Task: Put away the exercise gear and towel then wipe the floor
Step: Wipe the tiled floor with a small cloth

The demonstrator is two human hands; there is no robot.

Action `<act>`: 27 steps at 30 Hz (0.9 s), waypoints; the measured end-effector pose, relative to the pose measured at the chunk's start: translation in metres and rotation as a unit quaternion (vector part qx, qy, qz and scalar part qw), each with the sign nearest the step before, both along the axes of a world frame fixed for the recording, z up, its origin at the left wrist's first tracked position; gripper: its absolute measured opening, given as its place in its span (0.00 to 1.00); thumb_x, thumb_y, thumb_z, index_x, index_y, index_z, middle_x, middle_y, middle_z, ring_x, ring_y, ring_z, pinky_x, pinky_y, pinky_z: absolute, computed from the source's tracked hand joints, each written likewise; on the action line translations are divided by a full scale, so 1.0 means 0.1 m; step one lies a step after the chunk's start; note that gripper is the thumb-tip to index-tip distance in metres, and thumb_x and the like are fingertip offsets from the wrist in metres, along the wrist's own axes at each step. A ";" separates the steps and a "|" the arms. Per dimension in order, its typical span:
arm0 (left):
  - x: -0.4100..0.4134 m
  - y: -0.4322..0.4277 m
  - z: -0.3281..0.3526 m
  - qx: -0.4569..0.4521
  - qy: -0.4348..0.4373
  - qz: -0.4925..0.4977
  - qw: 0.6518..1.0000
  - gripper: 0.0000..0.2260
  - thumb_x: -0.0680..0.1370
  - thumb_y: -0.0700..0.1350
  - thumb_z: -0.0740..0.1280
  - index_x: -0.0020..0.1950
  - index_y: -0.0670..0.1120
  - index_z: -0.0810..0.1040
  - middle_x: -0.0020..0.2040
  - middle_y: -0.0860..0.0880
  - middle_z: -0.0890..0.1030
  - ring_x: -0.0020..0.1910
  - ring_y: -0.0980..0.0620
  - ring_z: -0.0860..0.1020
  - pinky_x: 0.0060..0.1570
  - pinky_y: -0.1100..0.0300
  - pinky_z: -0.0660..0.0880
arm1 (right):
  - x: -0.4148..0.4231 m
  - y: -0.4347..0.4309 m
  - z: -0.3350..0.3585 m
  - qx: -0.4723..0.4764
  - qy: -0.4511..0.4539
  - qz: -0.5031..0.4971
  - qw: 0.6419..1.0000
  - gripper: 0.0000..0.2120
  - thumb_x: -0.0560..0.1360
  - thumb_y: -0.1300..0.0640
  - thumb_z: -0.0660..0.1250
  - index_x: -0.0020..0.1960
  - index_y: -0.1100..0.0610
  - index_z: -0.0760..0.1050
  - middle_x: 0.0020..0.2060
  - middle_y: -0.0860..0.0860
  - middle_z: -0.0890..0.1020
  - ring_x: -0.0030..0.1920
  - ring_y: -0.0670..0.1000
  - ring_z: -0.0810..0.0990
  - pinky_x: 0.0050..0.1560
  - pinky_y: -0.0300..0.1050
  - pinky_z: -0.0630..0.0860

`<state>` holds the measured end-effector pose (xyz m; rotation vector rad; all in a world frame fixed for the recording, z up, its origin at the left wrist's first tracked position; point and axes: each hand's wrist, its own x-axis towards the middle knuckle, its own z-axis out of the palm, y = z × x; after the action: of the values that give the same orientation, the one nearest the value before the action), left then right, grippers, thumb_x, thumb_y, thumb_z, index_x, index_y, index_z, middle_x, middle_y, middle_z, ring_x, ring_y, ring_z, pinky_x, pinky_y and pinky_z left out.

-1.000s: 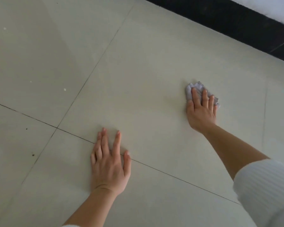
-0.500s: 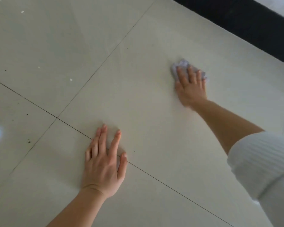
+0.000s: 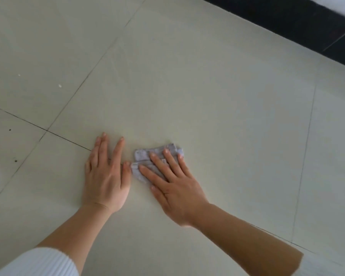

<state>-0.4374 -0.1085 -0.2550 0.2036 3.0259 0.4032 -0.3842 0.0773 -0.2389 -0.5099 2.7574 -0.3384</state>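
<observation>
— Where are the hands?

— Both lie palm-down on the pale tiled floor (image 3: 207,92), near the middle of the view. The left hand (image 3: 106,176) is flat, fingers straight and pointing away, its thumb spread out to the right. It holds nothing; the grip is wide open against the tile.

— And the right one?

— The right hand (image 3: 175,186) is angled toward the far left, forearm coming in from the near right corner. Its fingers (image 3: 168,158) are splayed over a small crumpled grey cloth (image 3: 157,151) and press it to the floor. That is flat pressure from above, not a closed grip around it.

— How close are the two?

— The left thumb tip touches or nearly touches the cloth's left edge. White ribbed sleeves (image 3: 44,263) show at the near corners, and a dark strip (image 3: 297,20) runs along the far right.
</observation>
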 end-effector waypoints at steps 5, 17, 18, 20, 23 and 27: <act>-0.01 -0.02 -0.01 0.027 0.022 -0.024 0.999 0.25 0.78 0.51 0.48 0.74 0.44 0.63 0.75 0.37 0.59 0.75 0.42 0.55 0.71 0.50 0.52 | 0.73 -0.06 0.00 -0.001 0.018 0.080 0.997 0.23 0.83 0.46 0.47 0.77 0.43 0.54 0.78 0.48 0.57 0.78 0.57 0.49 0.74 0.56 0.47; 0.07 -0.02 0.09 -0.025 -0.036 -0.045 0.998 0.24 0.82 0.48 0.49 0.77 0.43 0.56 0.76 0.36 0.53 0.76 0.41 0.50 0.73 0.49 0.51 | 0.47 1.82 -0.04 0.147 -0.016 -0.225 0.963 0.31 0.72 0.37 0.19 0.75 0.39 0.30 0.78 0.46 0.39 0.77 0.53 0.34 0.76 0.59 0.41; 0.10 -0.03 0.11 -0.035 -0.046 -0.050 0.997 0.24 0.82 0.48 0.50 0.77 0.44 0.54 0.77 0.38 0.51 0.77 0.42 0.49 0.73 0.49 0.49 | 0.36 1.76 -0.06 0.137 -0.025 -0.288 0.947 0.31 0.73 0.39 0.22 0.75 0.39 0.31 0.78 0.46 0.38 0.77 0.55 0.34 0.75 0.61 0.39; 0.15 -0.08 0.17 -0.057 -0.068 -0.059 0.994 0.24 0.82 0.49 0.48 0.78 0.46 0.49 0.78 0.41 0.47 0.77 0.45 0.45 0.73 0.51 0.46 | 0.16 1.46 -0.06 0.093 -0.048 -0.406 0.908 0.27 0.78 0.41 0.33 0.76 0.39 0.33 0.78 0.47 0.37 0.76 0.57 0.33 0.74 0.60 0.34; 0.24 -0.14 0.26 -0.072 -0.083 -0.065 0.992 0.24 0.82 0.50 0.47 0.78 0.49 0.48 0.78 0.43 0.45 0.77 0.47 0.44 0.73 0.51 0.44 | 0.08 0.81 0.02 0.044 -0.051 -0.410 0.910 0.26 0.82 0.44 0.41 0.77 0.41 0.37 0.78 0.49 0.38 0.76 0.58 0.34 0.72 0.55 0.31; 0.44 -0.15 0.30 -0.057 -0.092 -0.051 0.993 0.24 0.82 0.49 0.48 0.78 0.49 0.48 0.78 0.45 0.46 0.77 0.48 0.45 0.73 0.51 0.44 | 0.47 0.00 0.05 0.060 -0.017 -0.200 0.978 0.30 0.79 0.41 0.35 0.79 0.46 0.48 0.78 0.55 0.49 0.77 0.64 0.46 0.74 0.57 0.38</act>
<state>-0.3938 -0.1238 -0.2254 0.2941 2.8324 0.2276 -0.3369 0.0772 -0.2341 0.0871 2.8119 -0.2639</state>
